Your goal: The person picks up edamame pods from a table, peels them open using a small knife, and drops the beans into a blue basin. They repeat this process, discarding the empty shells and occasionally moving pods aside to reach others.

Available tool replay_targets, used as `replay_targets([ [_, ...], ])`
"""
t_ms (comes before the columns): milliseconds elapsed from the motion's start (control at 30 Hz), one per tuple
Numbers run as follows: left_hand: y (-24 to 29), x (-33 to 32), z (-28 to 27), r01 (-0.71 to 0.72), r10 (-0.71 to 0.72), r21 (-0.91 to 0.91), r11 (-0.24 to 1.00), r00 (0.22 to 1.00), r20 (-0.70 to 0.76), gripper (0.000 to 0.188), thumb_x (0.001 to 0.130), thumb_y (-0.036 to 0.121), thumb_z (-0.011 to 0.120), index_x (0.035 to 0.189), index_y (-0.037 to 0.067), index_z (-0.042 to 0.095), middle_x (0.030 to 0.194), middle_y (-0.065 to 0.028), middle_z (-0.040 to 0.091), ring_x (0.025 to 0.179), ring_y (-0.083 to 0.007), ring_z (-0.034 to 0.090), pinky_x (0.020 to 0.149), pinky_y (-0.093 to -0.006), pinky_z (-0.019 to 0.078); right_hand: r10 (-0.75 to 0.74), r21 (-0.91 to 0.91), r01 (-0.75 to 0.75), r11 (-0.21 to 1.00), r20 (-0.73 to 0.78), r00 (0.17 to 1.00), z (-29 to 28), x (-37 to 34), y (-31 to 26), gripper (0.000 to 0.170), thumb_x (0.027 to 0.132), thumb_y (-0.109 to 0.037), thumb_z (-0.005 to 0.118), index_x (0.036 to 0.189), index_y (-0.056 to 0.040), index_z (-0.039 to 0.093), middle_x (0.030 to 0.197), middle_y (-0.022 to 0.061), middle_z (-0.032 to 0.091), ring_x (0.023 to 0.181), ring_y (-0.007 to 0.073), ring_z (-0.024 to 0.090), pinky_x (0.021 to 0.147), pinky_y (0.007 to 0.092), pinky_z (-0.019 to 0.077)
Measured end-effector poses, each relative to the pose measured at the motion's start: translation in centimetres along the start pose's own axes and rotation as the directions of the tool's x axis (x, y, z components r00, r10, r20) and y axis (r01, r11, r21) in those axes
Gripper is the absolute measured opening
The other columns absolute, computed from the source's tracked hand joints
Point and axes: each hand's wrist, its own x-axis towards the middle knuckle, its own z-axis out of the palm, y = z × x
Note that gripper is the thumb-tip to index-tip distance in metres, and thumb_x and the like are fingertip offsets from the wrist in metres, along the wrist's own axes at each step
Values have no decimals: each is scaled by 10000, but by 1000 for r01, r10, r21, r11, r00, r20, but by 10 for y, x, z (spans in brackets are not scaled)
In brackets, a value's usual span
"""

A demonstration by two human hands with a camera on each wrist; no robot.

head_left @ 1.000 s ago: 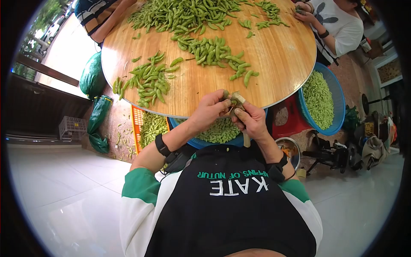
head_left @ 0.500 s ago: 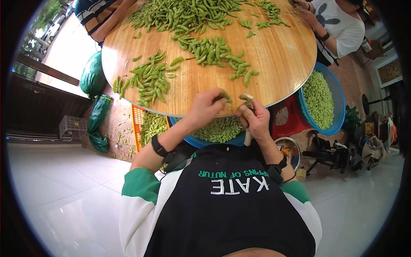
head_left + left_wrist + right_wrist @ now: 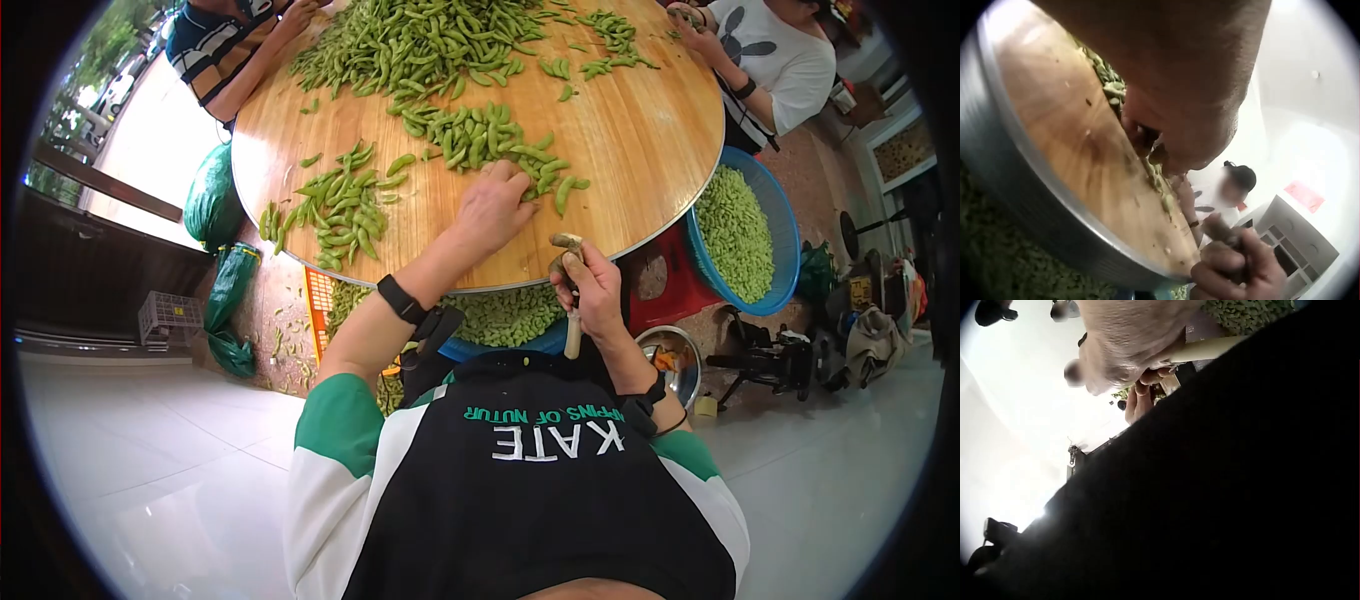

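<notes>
My left hand [image 3: 490,205] reaches over the round table, fingers bent down at the near end of a small heap of green soybean pods [image 3: 480,135]. Its fingertips are partly hidden, and I cannot tell whether they pinch a pod. Over the table's near edge, my right hand [image 3: 590,290] grips a tool with a pale, stick-like handle [image 3: 573,335] that sticks out below the fist; the pale handle [image 3: 1207,350] also shows in the right wrist view. In the left wrist view, the right hand [image 3: 1238,265] appears with curled fingers.
More pods [image 3: 340,210] lie at the table's left, with a big pile [image 3: 420,45] at the back. Blue baskets of shelled beans [image 3: 735,230] stand below the rim, one under my hands. A red stool [image 3: 665,270] is at the right. Two other people sit across the table.
My left hand has parted from the right hand and moved forward over the table to the pods. The right hand stays near the table's edge, still gripping the pale-handled tool.
</notes>
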Motion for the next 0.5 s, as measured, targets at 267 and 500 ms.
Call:
replay_targets([
  [267, 5, -14, -22, 195, -174, -107, 975, 968, 181, 146, 864, 154, 604, 912, 18, 579, 726, -110, 594, 610, -285, 567, 562, -355, 467, 72, 34, -72, 997, 1, 997, 5, 5, -10, 323, 980, -171, 466, 1273, -34, 469, 786, 33, 557, 519, 50, 428, 427, 189, 354],
  [500, 28, -38, -39, 683, -305, -728, 56, 706, 639, 116, 933, 126, 558, 921, 13, 582, 683, -10, 561, 497, -40, 442, 409, -194, 315, 197, 204, -228, 952, 162, 967, 21, 16, -14, 348, 980, -166, 453, 1305, -43, 438, 799, 40, 540, 527, 70, 429, 422, 197, 368],
])
